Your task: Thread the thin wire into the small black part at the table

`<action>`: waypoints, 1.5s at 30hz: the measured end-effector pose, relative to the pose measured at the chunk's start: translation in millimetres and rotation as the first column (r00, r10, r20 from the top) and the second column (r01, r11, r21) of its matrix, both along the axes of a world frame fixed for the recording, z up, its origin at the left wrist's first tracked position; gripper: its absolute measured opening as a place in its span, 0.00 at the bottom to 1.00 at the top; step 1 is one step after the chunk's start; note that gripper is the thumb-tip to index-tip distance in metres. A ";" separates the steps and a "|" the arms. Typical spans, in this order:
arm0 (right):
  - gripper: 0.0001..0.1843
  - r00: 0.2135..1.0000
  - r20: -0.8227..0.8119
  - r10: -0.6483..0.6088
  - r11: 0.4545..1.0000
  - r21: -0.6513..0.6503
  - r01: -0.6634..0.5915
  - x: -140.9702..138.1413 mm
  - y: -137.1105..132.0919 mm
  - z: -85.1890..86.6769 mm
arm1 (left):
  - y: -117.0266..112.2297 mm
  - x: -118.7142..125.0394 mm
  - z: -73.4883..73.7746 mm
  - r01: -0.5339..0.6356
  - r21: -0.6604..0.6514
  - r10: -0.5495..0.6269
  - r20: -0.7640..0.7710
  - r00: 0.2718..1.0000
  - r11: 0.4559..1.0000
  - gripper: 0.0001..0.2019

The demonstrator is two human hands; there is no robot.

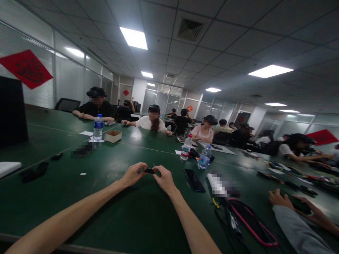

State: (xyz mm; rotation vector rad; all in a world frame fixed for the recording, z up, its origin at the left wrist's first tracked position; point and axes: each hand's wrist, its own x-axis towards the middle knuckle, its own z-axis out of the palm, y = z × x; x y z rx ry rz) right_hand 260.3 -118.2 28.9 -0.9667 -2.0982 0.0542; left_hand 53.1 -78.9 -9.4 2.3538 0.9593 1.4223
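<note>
Both of my arms reach out over the dark green table. A small, dark, narrow piece spans the gap between my hands, its exact kind too small to make out. My left hand pinches its left end between thumb and fingertips. At the other end, my right hand has its fingers closed on it, and a thin pale sliver shows above the fingertips. Right of my right hand lies a dark phone, flat on the table and apart from the fingers.
Two bottles stand beyond the phone; another bottle stands by an open cardboard box. At right are a pink-edged black pouch, cables and a co-worker's hands. Several people sit across the table. A black panel rises at left.
</note>
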 end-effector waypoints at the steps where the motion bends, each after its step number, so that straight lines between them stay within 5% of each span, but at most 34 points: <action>1: 0.11 1.000 0.002 -0.001 1.000 -0.002 0.001 0.5 -0.4 0.2 | -0.9 0.5 0.7 0.009 -0.008 -0.009 0.007 1.000 1.000 0.09; 11: 0.12 0.993 -0.106 -0.043 0.994 -0.105 0.032 -8.0 -6.1 -2.4 | -11.2 9.5 8.5 0.057 -0.248 -0.030 0.112 0.993 0.967 0.14; 22: 0.10 0.935 -0.239 -0.261 0.948 -0.244 0.203 -29.1 -9.6 -12.5 | -10.6 16.1 7.8 -0.014 -0.270 0.037 0.081 0.996 0.963 0.13; 45: 0.11 0.945 -0.146 -0.294 0.908 -0.352 0.228 -20.8 -1.2 -5.1 | 11.1 16.3 -6.0 -0.011 -0.372 0.036 0.059 0.998 0.928 0.12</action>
